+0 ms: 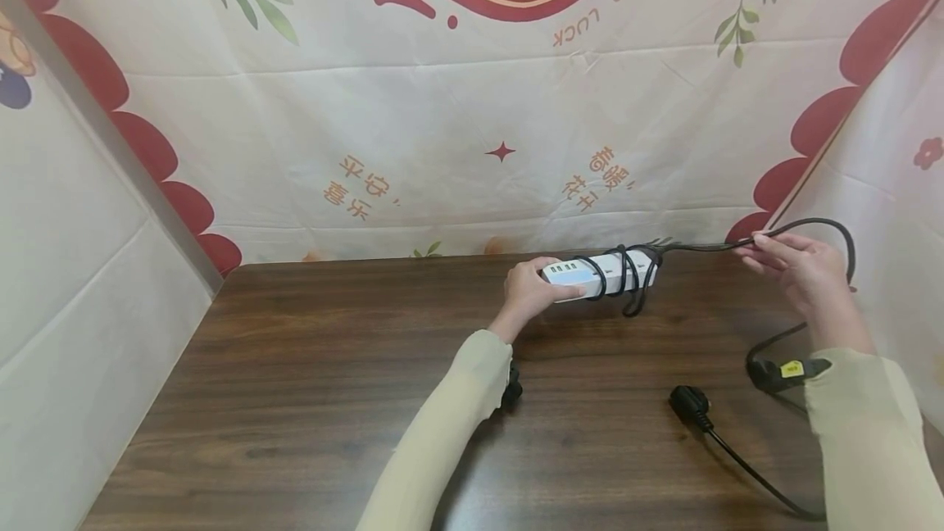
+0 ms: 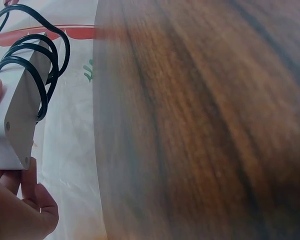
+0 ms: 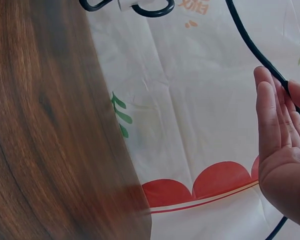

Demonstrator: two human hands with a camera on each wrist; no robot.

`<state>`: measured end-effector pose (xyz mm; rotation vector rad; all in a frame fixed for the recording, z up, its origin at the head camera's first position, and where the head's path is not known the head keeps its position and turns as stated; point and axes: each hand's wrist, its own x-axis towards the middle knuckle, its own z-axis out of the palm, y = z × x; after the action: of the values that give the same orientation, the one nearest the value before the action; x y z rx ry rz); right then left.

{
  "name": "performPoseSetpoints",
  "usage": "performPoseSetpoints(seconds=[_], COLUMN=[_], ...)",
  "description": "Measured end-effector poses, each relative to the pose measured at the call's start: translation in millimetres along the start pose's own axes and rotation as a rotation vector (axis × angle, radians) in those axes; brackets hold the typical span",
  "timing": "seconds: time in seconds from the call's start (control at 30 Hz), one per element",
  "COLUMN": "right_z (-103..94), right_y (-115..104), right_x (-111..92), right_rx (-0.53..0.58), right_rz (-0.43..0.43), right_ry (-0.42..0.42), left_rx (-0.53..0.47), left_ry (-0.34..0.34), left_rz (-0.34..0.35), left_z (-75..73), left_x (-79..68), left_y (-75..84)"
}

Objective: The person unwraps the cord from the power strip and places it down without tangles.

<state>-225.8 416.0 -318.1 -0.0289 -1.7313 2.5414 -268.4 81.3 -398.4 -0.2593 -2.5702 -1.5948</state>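
**White power strip (image 1: 614,274) lies crosswise near the far edge, black cord (image 1: 701,248) leading right**

From my head view, I see the strip at the far side of the brown table (image 1: 332,400), right of the middle. Its long axis runs left to right, with the right end tipped slightly farther away. The left end, with a row of small slots on its upper face, sits in the left hand (image 1: 527,289); the cord's turns circle the middle and right part, and the cord leaves from the right end. I cannot tell whether the strip touches the tabletop.

The left hand grips that end, thumb across one face and fingers opposite. The right hand (image 1: 807,269), farther right, pinches the cord between thumb and fingertips; past it, the cord loops back toward the near side.

My left wrist view adds what the head view hides: small round recesses (image 2: 8,126) in a side of the strip. My right wrist view shows the palm side of the right hand, its fingers fairly straight along the cord; only a sliver of the strip shows there. The head view alone gives me the black plug (image 1: 691,405), on the table's near right, its lead trailing nearer and right.
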Motion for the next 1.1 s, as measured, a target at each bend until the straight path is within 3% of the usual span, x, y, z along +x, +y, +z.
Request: performPoseSetpoints(seconds=[0.27,0.6,1.1], right_z=[-6.8,-9.9,-14.0], right_y=[3.1,7.4,18.4], right_x=[-1.5,-0.6,0.9], right_rx=[0.046,0.018,-0.186], right_rz=[0.050,0.096,0.143], right_ry=[-0.049,-0.072,-0.030], left_rx=[0.010,0.002,-0.015], left_ry=[0.010,0.013,0.010], left_rz=[0.011,-0.003,-0.006], left_z=[0.3,-0.4,-3.0], left_x=[0.8,2.4,3.3], left_y=[-1.5,-1.7,-1.7])
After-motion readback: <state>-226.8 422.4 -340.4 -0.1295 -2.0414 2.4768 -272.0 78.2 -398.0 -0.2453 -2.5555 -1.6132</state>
